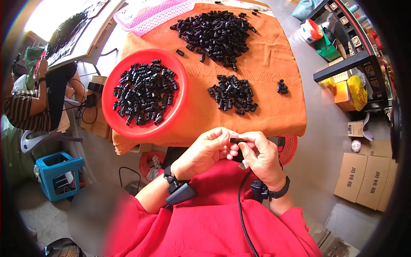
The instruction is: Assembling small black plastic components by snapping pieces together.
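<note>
Near the table's front edge, my left hand (206,150) and my right hand (262,156) meet fingertip to fingertip. Both are closed in a pinch on one small black plastic piece (236,140), partly hidden by the fingers. Similar short, cylinder-like black pieces fill a round red basin (183,103) to the left. More of them lie on the orange tablecloth (195,115): a large heap (216,36) at the back, a smaller pile (233,93) in the middle and a tiny cluster (282,87) at the right.
A pink mesh basket (150,19) sits at the table's back left. Beyond, another person (32,103) sits at a second table. A blue stool (58,175) stands at left; cardboard boxes (364,177) and a black shelf (346,66) at right. A black cable (240,210) hangs over my red garment.
</note>
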`<state>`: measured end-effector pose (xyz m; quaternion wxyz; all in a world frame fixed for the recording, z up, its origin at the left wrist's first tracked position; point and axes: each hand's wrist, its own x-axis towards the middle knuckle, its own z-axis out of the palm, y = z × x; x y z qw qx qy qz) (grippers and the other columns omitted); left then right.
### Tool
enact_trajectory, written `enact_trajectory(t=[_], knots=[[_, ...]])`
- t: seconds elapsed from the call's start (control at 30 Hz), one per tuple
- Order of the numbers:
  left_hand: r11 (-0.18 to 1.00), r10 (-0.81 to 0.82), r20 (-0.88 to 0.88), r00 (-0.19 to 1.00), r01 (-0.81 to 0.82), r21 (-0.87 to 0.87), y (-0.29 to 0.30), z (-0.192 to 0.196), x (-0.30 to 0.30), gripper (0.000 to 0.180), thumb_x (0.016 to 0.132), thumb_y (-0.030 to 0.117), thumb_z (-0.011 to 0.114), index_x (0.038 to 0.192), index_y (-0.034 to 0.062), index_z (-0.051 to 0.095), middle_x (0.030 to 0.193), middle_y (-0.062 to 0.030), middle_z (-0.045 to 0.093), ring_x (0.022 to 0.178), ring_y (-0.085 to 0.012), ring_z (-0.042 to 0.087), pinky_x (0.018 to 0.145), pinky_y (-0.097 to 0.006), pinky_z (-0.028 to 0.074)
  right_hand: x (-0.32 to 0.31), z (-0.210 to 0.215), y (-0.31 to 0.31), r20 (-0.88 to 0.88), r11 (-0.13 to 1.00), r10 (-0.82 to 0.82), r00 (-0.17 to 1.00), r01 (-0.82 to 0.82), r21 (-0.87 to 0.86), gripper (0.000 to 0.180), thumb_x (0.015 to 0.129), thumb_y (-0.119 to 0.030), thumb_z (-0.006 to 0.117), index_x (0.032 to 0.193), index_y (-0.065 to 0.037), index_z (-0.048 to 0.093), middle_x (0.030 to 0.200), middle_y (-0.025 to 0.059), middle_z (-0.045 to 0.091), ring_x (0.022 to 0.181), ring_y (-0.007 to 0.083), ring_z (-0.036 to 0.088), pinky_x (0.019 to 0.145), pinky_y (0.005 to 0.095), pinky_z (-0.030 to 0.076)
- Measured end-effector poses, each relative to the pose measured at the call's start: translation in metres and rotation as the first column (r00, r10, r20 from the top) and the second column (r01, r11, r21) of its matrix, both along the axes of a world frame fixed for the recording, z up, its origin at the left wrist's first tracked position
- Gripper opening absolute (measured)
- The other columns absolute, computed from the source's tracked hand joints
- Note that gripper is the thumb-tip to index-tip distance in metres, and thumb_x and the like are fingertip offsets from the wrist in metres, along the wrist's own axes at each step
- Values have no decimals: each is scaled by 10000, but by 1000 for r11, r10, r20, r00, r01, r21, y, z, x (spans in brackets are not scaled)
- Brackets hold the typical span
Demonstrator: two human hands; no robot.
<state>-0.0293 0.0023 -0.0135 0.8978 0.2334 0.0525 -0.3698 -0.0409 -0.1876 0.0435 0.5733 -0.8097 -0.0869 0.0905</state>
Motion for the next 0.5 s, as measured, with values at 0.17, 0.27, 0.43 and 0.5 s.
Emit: enact_trajectory(t=[0.17,0.27,0.43,0.5], knots=[[998,44,53,998,-46,41,-2,-5,-2,256,972,289,661,1102,72,625,992,-15,665,857,-102,614,782,-255,506,2,-5,-2,73,998,-5,997,9,-57,164,905,-7,696,1040,-10,604,727,57,653,550,99,629,491,257,507],[992,43,12,999,-44,117,-1,-3,-1,169,999,275,631,1021,107,642,892,30,632,821,-74,588,756,-244,486,2,-3,3,233,988,99,967,-67,-139,193,888,-14,721,1038,-22,601,685,59,640,541,118,635,498,264,511],[993,39,21,999,-41,109,-1,-7,-2,172,993,293,642,963,123,632,885,48,623,806,-54,567,745,-237,472,5,6,10,148,991,108,983,-93,-101,325,853,-25,762,1138,-40,608,638,50,617,521,143,631,502,270,496],[991,33,16,999,-35,126,-2,-9,-2,181,992,298,642,956,121,624,890,45,617,806,-58,564,760,-242,477,5,2,9,152,990,120,981,-105,-99,362,852,-26,762,1178,-38,604,640,48,617,518,141,631,500,272,492]])
